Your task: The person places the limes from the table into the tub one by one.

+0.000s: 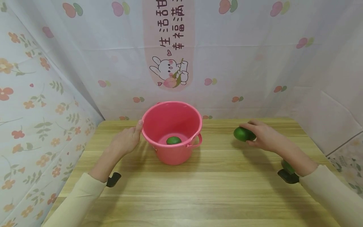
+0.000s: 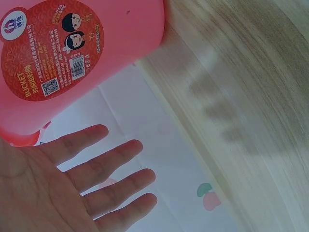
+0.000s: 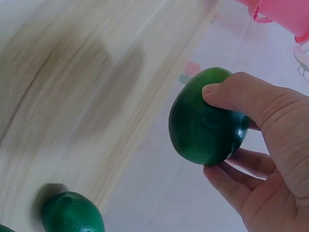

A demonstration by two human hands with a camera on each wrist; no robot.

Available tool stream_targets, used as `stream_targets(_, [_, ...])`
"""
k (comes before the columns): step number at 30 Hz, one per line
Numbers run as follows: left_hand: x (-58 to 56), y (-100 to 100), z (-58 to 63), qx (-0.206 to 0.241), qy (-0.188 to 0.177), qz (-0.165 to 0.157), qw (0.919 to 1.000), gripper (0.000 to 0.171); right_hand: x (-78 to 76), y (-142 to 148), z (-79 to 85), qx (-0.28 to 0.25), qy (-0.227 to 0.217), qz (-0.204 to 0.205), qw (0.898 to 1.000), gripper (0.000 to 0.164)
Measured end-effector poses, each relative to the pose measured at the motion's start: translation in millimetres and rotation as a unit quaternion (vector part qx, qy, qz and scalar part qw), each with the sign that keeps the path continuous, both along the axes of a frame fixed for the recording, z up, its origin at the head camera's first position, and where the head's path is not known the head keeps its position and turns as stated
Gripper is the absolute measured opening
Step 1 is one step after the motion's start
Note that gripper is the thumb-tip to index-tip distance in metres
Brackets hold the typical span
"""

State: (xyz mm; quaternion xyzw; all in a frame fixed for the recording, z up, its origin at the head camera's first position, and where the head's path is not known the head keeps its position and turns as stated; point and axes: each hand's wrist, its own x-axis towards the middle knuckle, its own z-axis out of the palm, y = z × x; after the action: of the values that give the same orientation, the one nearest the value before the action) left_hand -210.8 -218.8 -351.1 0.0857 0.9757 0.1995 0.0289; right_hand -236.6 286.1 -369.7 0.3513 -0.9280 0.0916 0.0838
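Note:
A pink bucket (image 1: 174,154) stands upright on the wooden table, with one green oval fruit (image 1: 173,140) lying on its floor. My left hand (image 1: 127,138) is at the bucket's left side, its thumb at the rim. In the left wrist view the four fingers (image 2: 116,159) are straight and spread below the bucket's labelled wall (image 2: 116,29). To the right of the bucket, my right hand (image 1: 263,135) pinches a glossy green fruit (image 1: 244,134) between thumb and fingers, raised over the table. The right wrist view shows this fruit (image 3: 207,121) with the thumb across its upper side.
Another green fruit (image 1: 287,166) lies near my right wrist, partly covered by it; the right wrist view shows a fruit (image 3: 72,212) on the table (image 3: 63,111). Black devices (image 1: 113,179) sit at both wrists. A printed curtain (image 1: 227,63) hangs behind the table.

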Motion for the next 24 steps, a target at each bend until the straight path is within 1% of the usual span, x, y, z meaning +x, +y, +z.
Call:
stream_targets(16, [0.8,1.2,0.3,0.0,-0.006,0.003,1.0,0.082,5.2,-14.1,11.0,-0.025,0.06,0.045,0.997,0.06])
stream_targets(24, [0.9,1.2,1.6,-0.007,-0.012,0.009,0.9999,0.082,7.1,-19.9,17.6,-0.029,0.074,0.049,0.996,0.061])
